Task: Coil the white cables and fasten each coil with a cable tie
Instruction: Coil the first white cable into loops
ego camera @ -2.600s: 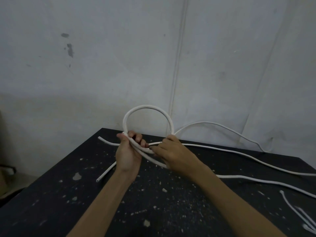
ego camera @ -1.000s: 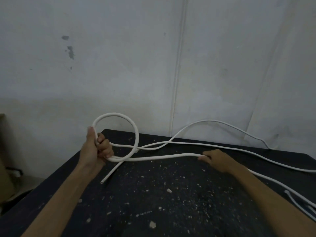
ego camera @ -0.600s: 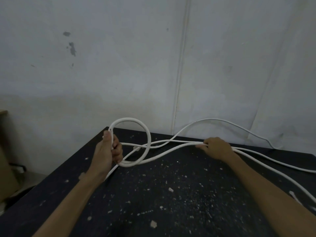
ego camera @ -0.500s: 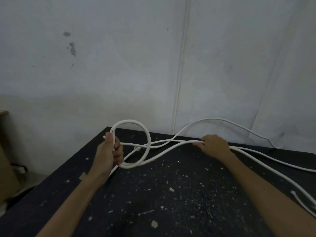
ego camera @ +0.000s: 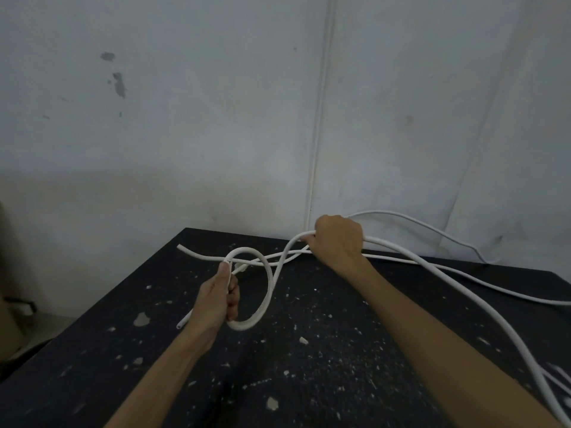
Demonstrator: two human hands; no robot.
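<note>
Over the left half of the speckled black surface [ego camera: 309,381], my left hand [ego camera: 220,299] is curled round the white cable [ego camera: 272,288], gripping a single loop by its left side. Further back, my right hand [ego camera: 338,242] is closed round the same cable, holding it off the surface; from there it trails away to the lower right. A second white cable [ego camera: 197,255] lies flat beneath the loop.

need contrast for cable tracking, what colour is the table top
The table is black, flecked with pale specks and chips; the head view shows it.
</note>
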